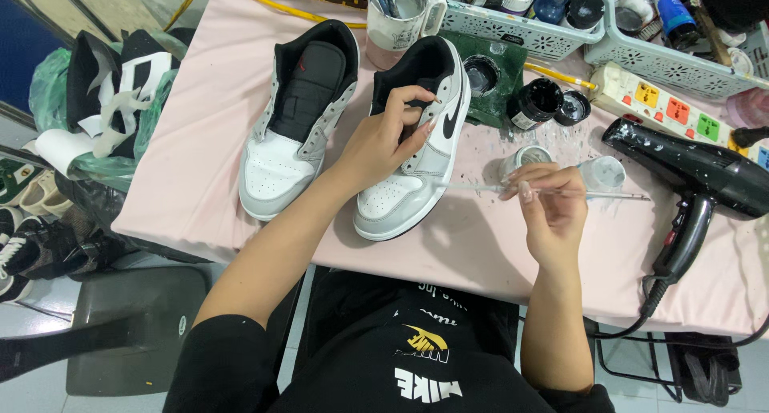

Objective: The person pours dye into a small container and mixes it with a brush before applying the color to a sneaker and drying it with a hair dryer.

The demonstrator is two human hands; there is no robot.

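Observation:
Two grey, white and black sneakers lie on a pink table [200, 165]. My left hand [388, 136] grips the right sneaker [416, 153] across its collar and side. The left sneaker [300, 112] lies beside it, untouched, with its tongue showing. My right hand [549, 205] holds a thin clear-handled paintbrush [617, 194] level, its tip pointing left and touching the side of the held sneaker's toe. Right behind my right hand stand two small pale paint jars [525, 157].
A black hair dryer [697, 177] lies at the right, its cord hanging off the edge. Open black paint jars [537, 100], a power strip [681, 108], a mug of brushes [396, 16] and baskets of bottles [513, 24] line the back. Shoes and bags [104, 100] pile up left.

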